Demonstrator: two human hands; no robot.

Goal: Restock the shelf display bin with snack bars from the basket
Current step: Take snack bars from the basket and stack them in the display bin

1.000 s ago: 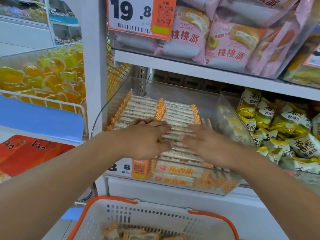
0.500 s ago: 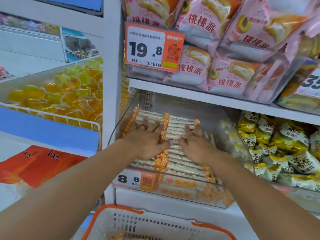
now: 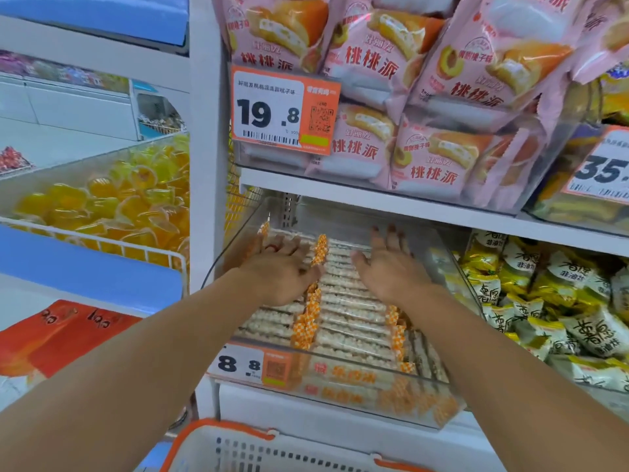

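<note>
A clear plastic display bin (image 3: 340,391) on the lower shelf holds rows of snack bars (image 3: 350,321), white puffed bars in clear wrappers with orange checked ends. My left hand (image 3: 277,272) lies flat on the left row, fingers spread toward the back. Over the right row, my right hand (image 3: 391,267) is flat with straight fingers, touching the bars or just above them. Neither hand holds a bar. The white basket with an orange rim (image 3: 238,449) shows at the bottom edge; its contents are out of view.
The shelf board above (image 3: 374,195) hangs low over the bin, loaded with pink cake packs (image 3: 435,155) and a 19.8 price tag (image 3: 284,110). Yellow snack packs (image 3: 551,301) fill the neighbouring bin to the right. To the left stands a bin of yellow jelly cups (image 3: 112,202).
Both hands have slid from the front of the bin toward its back over the bars, and moved apart. The view has tilted upward, so less of the basket shows.
</note>
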